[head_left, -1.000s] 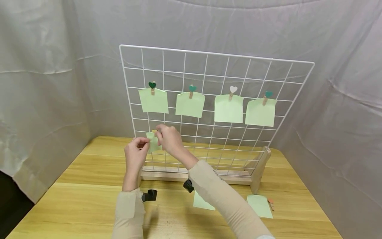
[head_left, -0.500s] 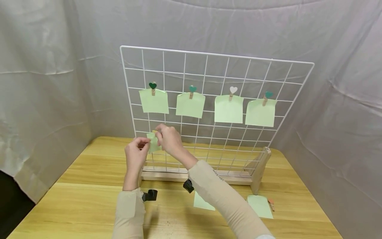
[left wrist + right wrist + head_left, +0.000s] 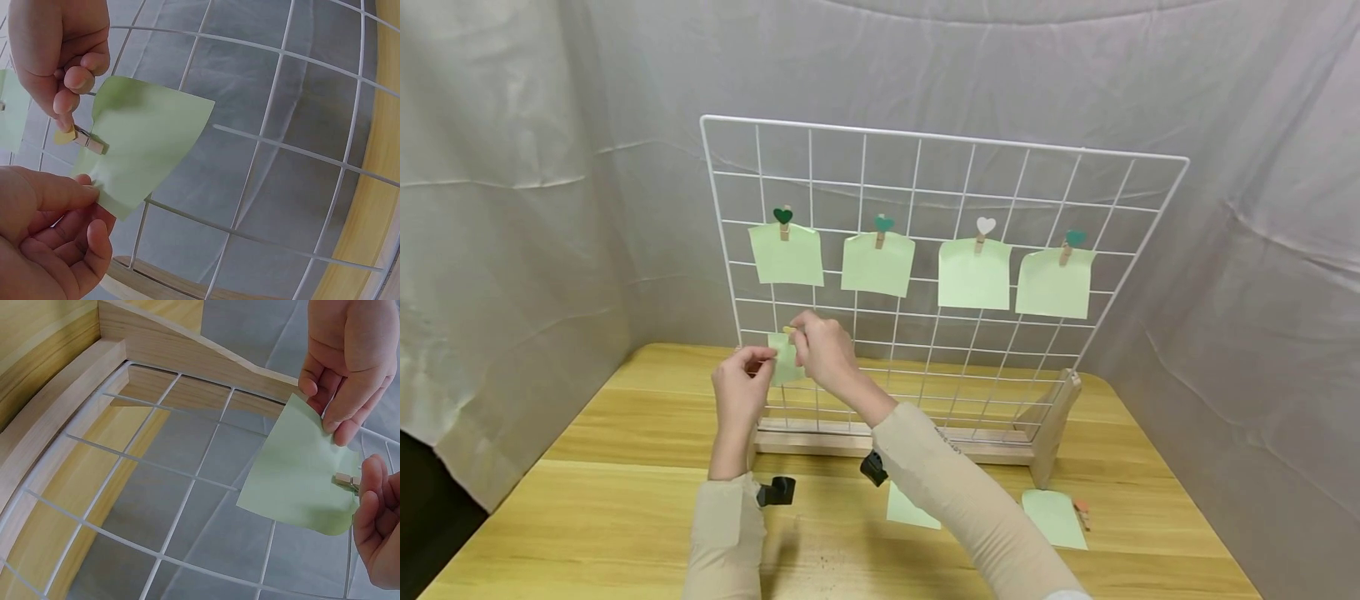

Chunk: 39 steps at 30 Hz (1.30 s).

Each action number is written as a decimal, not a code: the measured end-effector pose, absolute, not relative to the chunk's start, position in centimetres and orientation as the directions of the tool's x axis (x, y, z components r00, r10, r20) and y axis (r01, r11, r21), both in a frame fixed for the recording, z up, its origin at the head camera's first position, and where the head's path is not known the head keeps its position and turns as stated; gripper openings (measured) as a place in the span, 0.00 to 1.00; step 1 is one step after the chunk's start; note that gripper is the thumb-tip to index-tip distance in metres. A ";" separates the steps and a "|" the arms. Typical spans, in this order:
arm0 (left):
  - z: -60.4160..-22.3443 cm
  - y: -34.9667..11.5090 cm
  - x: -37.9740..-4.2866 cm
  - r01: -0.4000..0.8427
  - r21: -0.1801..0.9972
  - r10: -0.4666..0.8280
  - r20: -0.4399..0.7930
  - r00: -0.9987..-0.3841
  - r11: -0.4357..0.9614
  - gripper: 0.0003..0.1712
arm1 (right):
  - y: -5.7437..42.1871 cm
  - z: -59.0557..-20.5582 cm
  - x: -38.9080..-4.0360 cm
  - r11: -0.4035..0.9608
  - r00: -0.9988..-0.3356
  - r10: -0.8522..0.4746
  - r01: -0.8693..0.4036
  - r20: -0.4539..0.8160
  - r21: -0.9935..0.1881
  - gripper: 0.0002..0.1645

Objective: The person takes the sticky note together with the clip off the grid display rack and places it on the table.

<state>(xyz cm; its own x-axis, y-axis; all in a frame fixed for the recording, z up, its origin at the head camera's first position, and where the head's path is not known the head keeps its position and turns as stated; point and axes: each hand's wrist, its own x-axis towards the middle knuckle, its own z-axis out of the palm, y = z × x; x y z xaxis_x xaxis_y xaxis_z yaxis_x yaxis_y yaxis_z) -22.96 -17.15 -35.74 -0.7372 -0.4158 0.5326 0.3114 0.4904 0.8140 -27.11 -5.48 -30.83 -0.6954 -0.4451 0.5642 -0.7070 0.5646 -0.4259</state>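
In the head view, both hands meet at a small light-green paper note (image 3: 786,367) low on the left of a white wire grid (image 3: 809,126). My left hand (image 3: 741,390) pinches the note's left edge between thumb and fingers. My right hand (image 3: 826,354) pinches a small wooden clothespin (image 3: 89,141) with a yellow heart (image 3: 63,135). The left wrist view shows the clothespin's tip lying over the note's upper edge, with the sheet against the wires. From the right wrist, the note (image 3: 297,475) looks slightly curved, and right-hand fingers partly hide the clothespin.
Above hang several green notes (image 3: 973,275) in a row, each under a heart clothespin. A wooden base (image 3: 985,448) holds the grid upright. On the table (image 3: 625,500) lie a note (image 3: 912,507) partly under the right forearm, another note (image 3: 1054,518) and an orange-topped clothespin (image 3: 1082,514).
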 end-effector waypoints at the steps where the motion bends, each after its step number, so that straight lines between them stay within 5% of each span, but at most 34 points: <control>1: -35.7 -17.2 -22.9 0.312 0.815 -0.415 0.531 -0.739 0.489 0.05 | -5.5 -30.9 -27.1 0.556 -0.687 -0.444 -0.715 0.576 -0.424 0.09; 14: -35.5 -16.9 -22.0 0.311 0.824 -0.404 0.517 -0.755 0.474 0.05 | -5.1 -31.4 -26.8 0.430 -0.588 -0.398 -0.797 0.704 -0.423 0.07; 39: -36.4 -16.8 -21.2 0.313 0.867 -0.436 0.472 -0.767 0.388 0.05 | -1.6 -32.1 -26.0 0.273 -0.708 -0.357 -0.703 0.609 -0.657 0.11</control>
